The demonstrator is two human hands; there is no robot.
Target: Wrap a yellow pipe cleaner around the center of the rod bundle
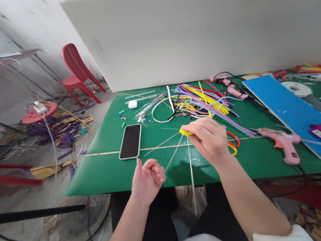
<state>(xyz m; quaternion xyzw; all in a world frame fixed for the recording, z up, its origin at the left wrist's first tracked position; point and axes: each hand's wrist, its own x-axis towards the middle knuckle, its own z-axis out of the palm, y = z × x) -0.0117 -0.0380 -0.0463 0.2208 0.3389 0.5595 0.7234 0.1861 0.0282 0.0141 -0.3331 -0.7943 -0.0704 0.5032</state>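
My right hand [209,140] is closed in a pinch on a small bundle of yellow pipe cleaner [184,132] above the table's middle. Several thin, pale strands [191,167] fan out from that bundle, to the left and down past the table's front edge. Lower left, my left hand [148,178] is half curled, thumb stretched away from the fingers, and no object shows in it. One strand runs to the edge of its fingers; whether they touch is unclear. Behind my right wrist, red and yellow scissor handles [233,139] partly show. A phone [130,141] lies beyond my left hand.
Colourful pipe cleaners [204,100], clear thin sticks [150,107], a white headband [154,115] and a white earphone case [132,104] lie farther back on the green table [102,173]. On the right are a pink glue gun [286,144] and a blue board [281,110]. A white panel [196,31] stands behind.
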